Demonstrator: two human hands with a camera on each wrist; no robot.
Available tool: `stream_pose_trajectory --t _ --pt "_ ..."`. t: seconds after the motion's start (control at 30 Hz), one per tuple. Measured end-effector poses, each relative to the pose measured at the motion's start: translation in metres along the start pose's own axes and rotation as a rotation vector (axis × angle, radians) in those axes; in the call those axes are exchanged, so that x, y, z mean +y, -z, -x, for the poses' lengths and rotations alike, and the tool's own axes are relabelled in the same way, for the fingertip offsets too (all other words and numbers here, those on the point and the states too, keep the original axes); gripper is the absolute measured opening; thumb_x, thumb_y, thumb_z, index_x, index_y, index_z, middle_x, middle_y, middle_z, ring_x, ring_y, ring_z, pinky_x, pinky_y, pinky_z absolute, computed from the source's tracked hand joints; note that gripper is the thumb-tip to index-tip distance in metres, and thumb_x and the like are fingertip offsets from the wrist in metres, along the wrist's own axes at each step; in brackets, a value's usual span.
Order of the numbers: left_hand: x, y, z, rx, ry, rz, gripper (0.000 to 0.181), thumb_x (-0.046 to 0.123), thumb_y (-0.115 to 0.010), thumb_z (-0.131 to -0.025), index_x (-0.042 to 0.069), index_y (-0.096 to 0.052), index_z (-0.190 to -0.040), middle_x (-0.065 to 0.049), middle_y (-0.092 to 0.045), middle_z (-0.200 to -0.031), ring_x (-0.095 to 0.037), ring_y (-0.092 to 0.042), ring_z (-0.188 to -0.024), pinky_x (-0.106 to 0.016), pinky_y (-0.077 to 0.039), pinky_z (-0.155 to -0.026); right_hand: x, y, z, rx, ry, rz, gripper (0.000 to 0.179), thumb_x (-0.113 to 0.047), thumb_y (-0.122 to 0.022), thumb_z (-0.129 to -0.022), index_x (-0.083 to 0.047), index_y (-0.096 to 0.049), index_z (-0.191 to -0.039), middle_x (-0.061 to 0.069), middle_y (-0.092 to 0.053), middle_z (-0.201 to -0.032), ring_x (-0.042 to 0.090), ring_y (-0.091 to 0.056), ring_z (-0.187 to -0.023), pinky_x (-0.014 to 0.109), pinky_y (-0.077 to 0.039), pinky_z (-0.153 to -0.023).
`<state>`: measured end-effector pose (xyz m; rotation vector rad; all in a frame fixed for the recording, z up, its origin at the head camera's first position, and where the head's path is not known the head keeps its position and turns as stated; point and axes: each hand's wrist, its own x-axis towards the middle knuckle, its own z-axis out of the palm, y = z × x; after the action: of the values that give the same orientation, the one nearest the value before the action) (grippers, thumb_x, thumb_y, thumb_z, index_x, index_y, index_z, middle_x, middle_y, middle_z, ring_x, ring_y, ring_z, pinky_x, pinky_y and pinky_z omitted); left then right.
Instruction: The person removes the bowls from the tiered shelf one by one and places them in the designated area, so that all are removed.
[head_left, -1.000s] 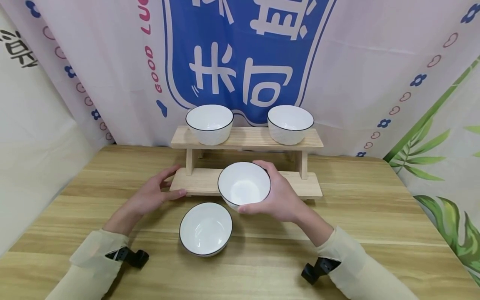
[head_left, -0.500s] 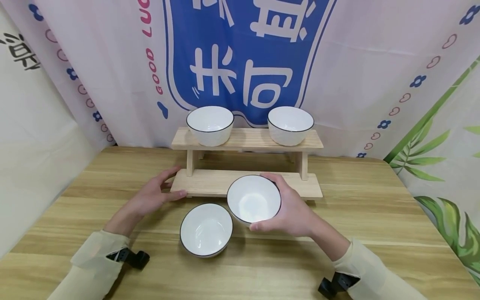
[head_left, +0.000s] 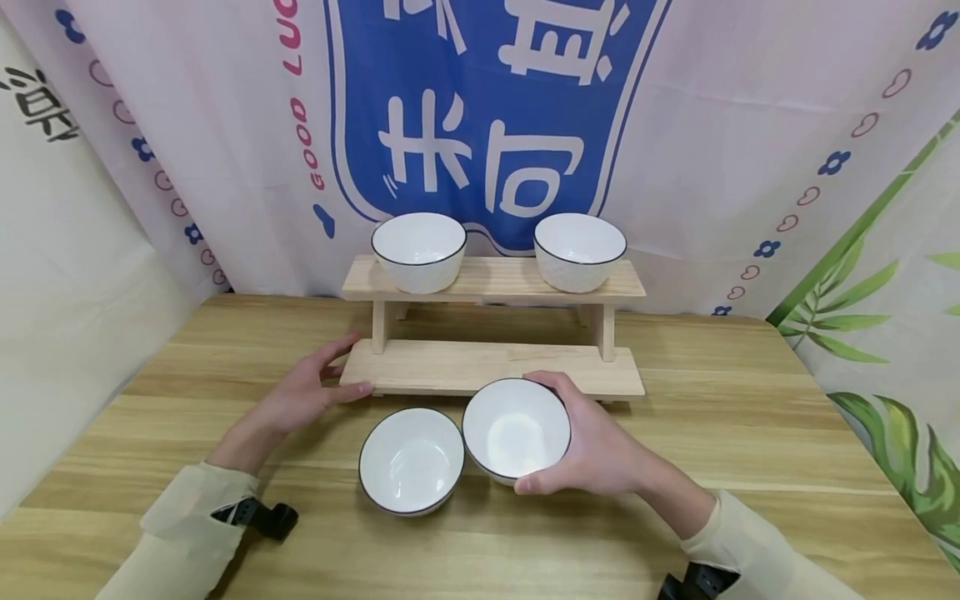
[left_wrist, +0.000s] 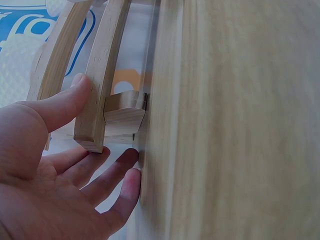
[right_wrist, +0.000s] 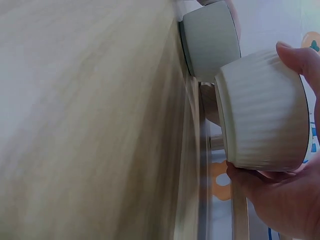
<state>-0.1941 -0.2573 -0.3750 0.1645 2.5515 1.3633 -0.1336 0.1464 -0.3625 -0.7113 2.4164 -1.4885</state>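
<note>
My right hand point(head_left: 600, 446) grips a white bowl point(head_left: 516, 429) with a dark rim, thumb on its near side and fingers around the far side. In the right wrist view this ribbed bowl point(right_wrist: 265, 115) hangs a little above the tabletop. Just left of it, a matching bowl point(head_left: 412, 462) stands on the table, the two rims close together in the head view. My left hand point(head_left: 311, 383) holds the left end of a two-tier wooden stand point(head_left: 450, 367). In the left wrist view its thumb lies on the lower board point(left_wrist: 95, 95), with fingertips at the board's end.
On the stand's upper board sit two more white bowls, one left point(head_left: 420, 254) and one right point(head_left: 580, 254). Behind the stand hangs a printed curtain point(head_left: 712, 167). All stands on a wood-grain table point(head_left: 750, 467).
My right hand has brought its bowl from over the lower board toward me and slightly right, down beside the other bowl. The left hand stays at the stand's end.
</note>
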Motion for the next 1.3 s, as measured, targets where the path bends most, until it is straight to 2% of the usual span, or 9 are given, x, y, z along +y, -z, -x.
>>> stream_pose_trajectory --t 0.27,1.0,1.3 --pt "0.000 0.000 0.000 -0.002 0.003 -0.005 0.100 0.031 -0.079 -0.099 0.013 -0.014 -0.174 -0.028 -0.015 -0.177 -0.057 -0.035 -0.154 -0.073 -0.033 -0.122 0.004 0.000 0.004 -0.035 0.022 -0.006 0.112 -0.028 -0.103 -0.064 -0.012 -0.039 -0.155 0.010 -0.059 -0.147 0.028 -0.065 -0.124 0.035 -0.059 -0.100" --pt "-0.001 0.001 0.000 -0.009 0.002 -0.001 0.100 0.030 -0.078 -0.100 0.013 -0.013 -0.174 -0.029 -0.015 -0.177 -0.057 -0.035 -0.154 -0.073 -0.032 -0.122 0.009 -0.002 0.006 -0.106 0.071 -0.026 0.107 -0.022 -0.102 -0.065 -0.011 -0.040 -0.152 0.012 -0.059 -0.146 0.031 -0.065 -0.125 0.034 -0.059 -0.102" --pt "0.001 0.000 0.001 -0.007 0.012 -0.003 0.100 0.031 -0.078 -0.100 0.013 -0.014 -0.174 -0.030 -0.016 -0.177 -0.057 -0.035 -0.154 -0.073 -0.033 -0.122 0.011 -0.004 0.007 -0.141 0.056 -0.032 0.110 -0.023 -0.102 -0.066 -0.010 -0.037 -0.153 0.014 -0.058 -0.145 0.032 -0.064 -0.125 0.034 -0.058 -0.101"
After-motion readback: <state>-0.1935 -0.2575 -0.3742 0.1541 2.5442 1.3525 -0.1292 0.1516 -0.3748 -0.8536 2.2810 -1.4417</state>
